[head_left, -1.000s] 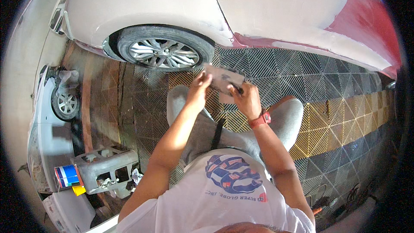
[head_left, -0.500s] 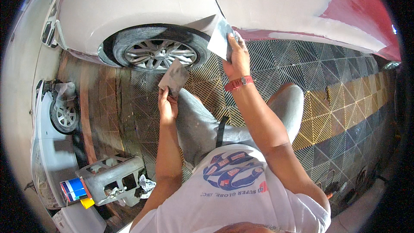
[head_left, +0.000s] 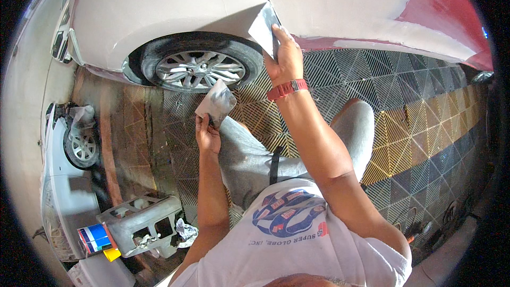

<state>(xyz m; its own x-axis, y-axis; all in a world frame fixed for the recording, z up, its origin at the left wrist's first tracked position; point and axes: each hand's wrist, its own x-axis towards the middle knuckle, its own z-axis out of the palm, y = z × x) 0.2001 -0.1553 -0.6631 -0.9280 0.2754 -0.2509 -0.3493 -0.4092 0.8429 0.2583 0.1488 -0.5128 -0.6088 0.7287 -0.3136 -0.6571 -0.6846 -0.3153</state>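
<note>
My left hand [head_left: 207, 134] is closed on the lower edge of a smudged grey spreader plate [head_left: 216, 102], thin and flat, held below the car wheel [head_left: 202, 70]. Dark grey smears mark its surface. Higher up, my right hand [head_left: 287, 56] grips a second thin, pale spreader plate [head_left: 263, 27] with fingers along its right edge. That plate is tilted near the light-coloured fender [head_left: 175, 5], close to the panel gap behind the wheel arch, and a shadow falls beside it. I cannot tell whether it touches the panel.
Patterned floor tiles [head_left: 419, 133] lie under the car. To the left are another vehicle [head_left: 66, 180] and a grey stand [head_left: 141, 220] with crumpled paper [head_left: 186, 233], a blue-and-white can [head_left: 95, 238] and a yellow object [head_left: 111, 254]. A red painted panel [head_left: 457, 10] is at the right.
My right hand has moved up and slightly left with its plate, closer to the fender. My left hand and its plate have shifted slightly down and turned a little.
</note>
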